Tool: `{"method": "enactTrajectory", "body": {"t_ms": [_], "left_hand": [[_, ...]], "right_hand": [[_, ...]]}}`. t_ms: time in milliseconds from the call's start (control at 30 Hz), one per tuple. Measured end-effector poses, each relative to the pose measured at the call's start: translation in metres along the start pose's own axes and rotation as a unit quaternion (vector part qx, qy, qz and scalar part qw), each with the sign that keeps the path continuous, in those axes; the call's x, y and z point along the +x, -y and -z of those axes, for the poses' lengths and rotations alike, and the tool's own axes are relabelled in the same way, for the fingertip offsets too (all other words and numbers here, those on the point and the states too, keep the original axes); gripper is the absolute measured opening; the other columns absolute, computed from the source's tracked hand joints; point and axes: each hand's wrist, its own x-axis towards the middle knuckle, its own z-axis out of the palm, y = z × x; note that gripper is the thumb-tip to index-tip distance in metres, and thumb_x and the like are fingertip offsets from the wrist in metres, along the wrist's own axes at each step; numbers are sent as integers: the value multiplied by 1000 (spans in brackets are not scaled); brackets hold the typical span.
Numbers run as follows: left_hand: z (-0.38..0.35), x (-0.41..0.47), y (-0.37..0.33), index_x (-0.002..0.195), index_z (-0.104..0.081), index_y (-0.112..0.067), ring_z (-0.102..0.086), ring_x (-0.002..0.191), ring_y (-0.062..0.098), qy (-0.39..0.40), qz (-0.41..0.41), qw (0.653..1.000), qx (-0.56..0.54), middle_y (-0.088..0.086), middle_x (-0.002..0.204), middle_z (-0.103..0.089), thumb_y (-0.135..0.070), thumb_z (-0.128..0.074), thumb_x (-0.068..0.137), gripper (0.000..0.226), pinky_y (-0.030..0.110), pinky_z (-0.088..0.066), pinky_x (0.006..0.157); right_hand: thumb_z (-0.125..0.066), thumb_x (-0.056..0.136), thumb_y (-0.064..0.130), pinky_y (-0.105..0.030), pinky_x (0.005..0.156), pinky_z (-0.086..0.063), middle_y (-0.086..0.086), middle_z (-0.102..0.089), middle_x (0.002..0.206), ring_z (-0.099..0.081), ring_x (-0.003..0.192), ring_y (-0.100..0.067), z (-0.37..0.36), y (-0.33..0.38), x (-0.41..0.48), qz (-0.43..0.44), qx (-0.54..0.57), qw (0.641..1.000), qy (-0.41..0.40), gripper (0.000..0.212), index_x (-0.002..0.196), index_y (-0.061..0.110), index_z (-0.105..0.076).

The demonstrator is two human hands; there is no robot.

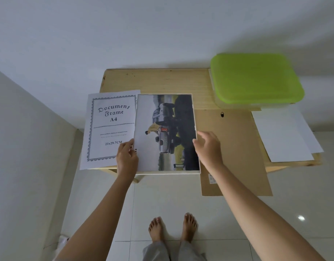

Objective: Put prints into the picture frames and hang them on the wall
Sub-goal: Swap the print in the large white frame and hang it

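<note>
A print (166,132) of a pickup truck and a person lies face up inside a white picture frame (198,171) on the wooden table (158,80). My left hand (127,157) pinches the print's left edge near the bottom corner. My right hand (208,147) hovers at the print's right edge with its fingers spread and nothing in it. A "Document Frame A4" insert sheet (109,127) lies to the left, overhanging the table. The brown backing board (234,147) with a black hanger clip (222,114) lies to the right of the frame.
A clear box with a lime-green lid (256,78) stands at the table's back right. White blank sheets (283,134) lie in front of it. The table is pushed against a white wall (124,34). My bare feet (171,228) stand on a white tiled floor.
</note>
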Motion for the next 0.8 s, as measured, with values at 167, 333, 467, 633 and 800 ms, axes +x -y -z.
{"method": "enactTrajectory", "body": {"t_ms": [167, 333, 467, 633, 800], "left_hand": [[0, 0, 5, 129, -52, -4, -48, 97, 13, 10, -10, 1000, -11, 9, 118, -54, 1, -46, 92, 37, 22, -39, 84], [0, 0, 7, 128, -53, -7, -46, 90, 10, 13, -16, 1000, -14, 8, 116, -54, 1, -44, 93, 37, 19, -35, 78], [0, -1, 9, 129, -53, -6, -45, 91, 9, 17, -25, 999, -18, 8, 116, -54, 2, -44, 92, 38, 10, -32, 74], [-1, -2, 11, 128, -53, -3, -45, 90, 12, 13, -41, 999, -22, 12, 114, -54, 5, -44, 91, 39, 8, -30, 71], [-2, -3, 12, 130, -52, -6, -46, 89, 11, 18, -37, 999, -28, 9, 113, -53, 5, -43, 91, 41, 17, -36, 74]], "right_hand": [[-60, 87, 24, -32, 89, -46, -12, -51, 117, -45, 112, -27, -24, 2, -13, 1, -114, 993, -22, 40, 122, 5, -56], [-59, 86, 28, -36, 81, -48, -14, -53, 113, -48, 105, -30, -33, 3, -26, 6, -201, 979, -40, 42, 120, 4, -56], [-57, 86, 29, -39, 80, -47, -16, -54, 110, -49, 101, -32, -41, 7, -34, -2, -222, 974, -43, 41, 114, 0, -58], [-54, 88, 34, -36, 84, -44, -15, -51, 117, -45, 107, -30, -47, 16, -35, -32, -203, 977, -53, 42, 115, 1, -57], [-52, 88, 37, -34, 86, -41, -14, -51, 121, -43, 109, -28, -49, 22, -33, -64, -195, 977, -56, 42, 114, 4, -57]]}}
